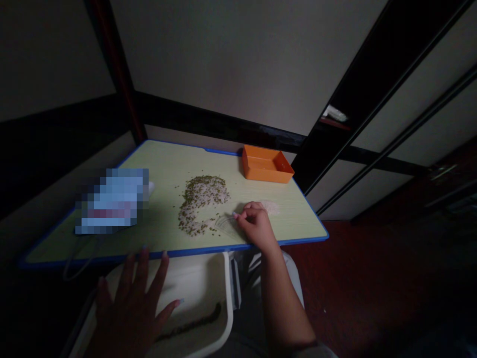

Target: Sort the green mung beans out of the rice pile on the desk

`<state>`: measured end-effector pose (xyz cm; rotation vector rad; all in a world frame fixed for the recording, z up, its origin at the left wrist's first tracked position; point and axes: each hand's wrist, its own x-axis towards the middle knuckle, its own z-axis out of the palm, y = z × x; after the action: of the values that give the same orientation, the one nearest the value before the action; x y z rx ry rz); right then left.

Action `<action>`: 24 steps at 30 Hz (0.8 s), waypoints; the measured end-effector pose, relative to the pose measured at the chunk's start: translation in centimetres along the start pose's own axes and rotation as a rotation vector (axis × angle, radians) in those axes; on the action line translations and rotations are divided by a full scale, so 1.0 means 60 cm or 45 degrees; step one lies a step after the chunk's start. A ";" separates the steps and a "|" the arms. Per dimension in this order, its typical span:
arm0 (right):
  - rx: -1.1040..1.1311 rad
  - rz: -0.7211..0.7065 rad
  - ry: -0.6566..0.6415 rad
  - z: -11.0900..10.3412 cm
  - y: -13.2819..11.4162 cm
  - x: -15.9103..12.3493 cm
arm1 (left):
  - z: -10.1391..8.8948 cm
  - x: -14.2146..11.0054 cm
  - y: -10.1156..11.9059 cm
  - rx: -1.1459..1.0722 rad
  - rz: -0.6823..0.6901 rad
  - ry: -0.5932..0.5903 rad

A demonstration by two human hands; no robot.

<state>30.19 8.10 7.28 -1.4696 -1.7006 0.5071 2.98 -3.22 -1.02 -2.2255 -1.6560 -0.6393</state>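
Note:
A pile of green beans mixed with pale rice-like grains (204, 194) lies on the light yellow-green table (167, 159). Just right of it, my right hand (255, 221) has thumb and fingers pinched together over the tabletop. A faint, see-through fan-shaped patch (229, 226) shows beside the fingertips; I cannot tell whether it is in the pinch. Behind the knuckles is a small heap of pale grains (270, 206). My left hand (136, 293) spreads its fingers, holding nothing, above a white bin (228, 288) below the table's front edge. A dark green strip of beans (197, 323) lies inside the bin.
An orange open box (268, 174) stands at the table's back right. On the left is a blurred-out device (115, 201) with a pale cable (80, 266) hanging over the blue edge. Wall panels rise behind; dark red floor lies at right.

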 end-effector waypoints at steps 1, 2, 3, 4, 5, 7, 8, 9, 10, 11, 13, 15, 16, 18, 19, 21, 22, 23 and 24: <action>0.006 -0.001 -0.002 0.000 0.000 0.000 | 0.000 0.000 -0.001 0.004 0.007 0.009; 0.012 -0.003 -0.008 0.000 0.000 0.000 | 0.000 -0.001 -0.001 0.009 0.014 0.006; 0.018 -0.006 -0.016 0.000 0.000 0.000 | -0.001 -0.001 -0.001 0.009 0.017 0.020; 0.024 -0.009 -0.027 0.000 0.000 0.000 | -0.001 -0.001 -0.001 0.011 0.024 0.023; 0.028 -0.014 -0.036 0.000 0.000 0.000 | -0.001 -0.001 0.000 0.013 0.014 0.024; 0.033 -0.024 -0.046 -0.001 0.002 -0.001 | -0.002 0.000 0.002 0.015 -0.003 0.028; 0.035 -0.027 -0.045 -0.001 0.003 -0.001 | -0.002 0.000 0.003 0.015 -0.008 0.035; 0.034 -0.028 -0.039 -0.001 0.004 -0.001 | -0.001 0.000 0.003 0.014 -0.004 0.042; 0.033 -0.026 -0.031 0.000 0.004 -0.001 | -0.001 0.001 0.004 0.014 0.000 0.050; 0.032 -0.023 -0.022 0.000 0.005 0.000 | 0.000 0.001 0.003 0.014 0.006 0.055; 0.031 -0.018 -0.013 0.001 0.004 0.000 | 0.001 0.000 0.001 0.014 0.013 0.058; 0.031 -0.016 -0.018 0.002 0.003 0.000 | 0.003 -0.001 -0.002 0.013 0.015 0.060; 0.030 -0.014 -0.024 0.003 0.002 0.000 | 0.004 -0.001 -0.003 0.013 0.021 0.062; 0.020 -0.012 -0.033 0.002 0.000 0.001 | 0.006 -0.001 -0.005 0.017 0.024 0.066; 0.015 -0.013 -0.039 0.002 -0.001 0.001 | 0.005 -0.001 -0.005 0.017 0.026 0.067; 0.008 -0.017 -0.054 0.001 -0.002 0.000 | 0.004 0.000 -0.003 0.014 0.017 0.050; 0.009 -0.020 -0.060 0.000 -0.003 0.000 | 0.002 0.001 -0.002 0.010 0.010 0.034; 0.011 -0.024 -0.065 0.000 -0.004 0.000 | 0.000 0.001 0.000 0.008 0.004 0.013; 0.012 -0.027 -0.071 -0.001 -0.005 0.000 | -0.003 0.001 0.001 0.007 -0.004 -0.002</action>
<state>30.05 8.01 7.50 -1.4418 -1.7528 0.5484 3.04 -3.24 -0.84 -2.2205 -1.6598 -0.6331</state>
